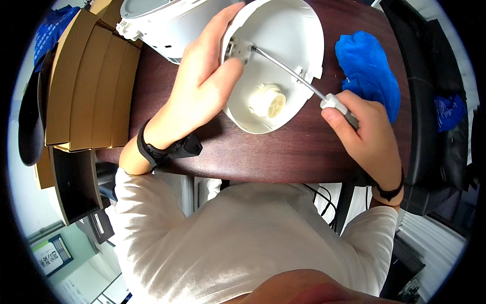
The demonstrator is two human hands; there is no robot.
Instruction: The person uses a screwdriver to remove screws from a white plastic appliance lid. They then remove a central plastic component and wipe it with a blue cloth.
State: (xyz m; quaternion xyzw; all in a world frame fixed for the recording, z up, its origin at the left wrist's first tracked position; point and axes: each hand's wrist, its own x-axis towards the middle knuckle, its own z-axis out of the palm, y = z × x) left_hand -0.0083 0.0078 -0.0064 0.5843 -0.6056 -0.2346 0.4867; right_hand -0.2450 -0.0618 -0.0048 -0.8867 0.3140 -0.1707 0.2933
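A white oval plastic shell (276, 30) stands tilted over the table, its hollow side toward me. My left hand (208, 71) grips its left rim, thumb inside and fingers behind the edge. Closed around the grey-white handle of a screwdriver (291, 72), my right hand (365, 129) is at the shell's right. The metal shaft crosses the hollow, and its tip meets a small bracket (240, 50) at the left inner wall. A cream-coloured round cap (268, 101) sits inside the shell near its lower end. Whether the tip is seated in a screw is too small to tell.
Behind my left hand stands a larger white appliance body (162, 28) on the dark wood table (243, 154). A blue cloth or bag (369, 71) lies at the right. Cardboard boxes (93, 81) line the left side; a black couch (422, 101) borders the right.
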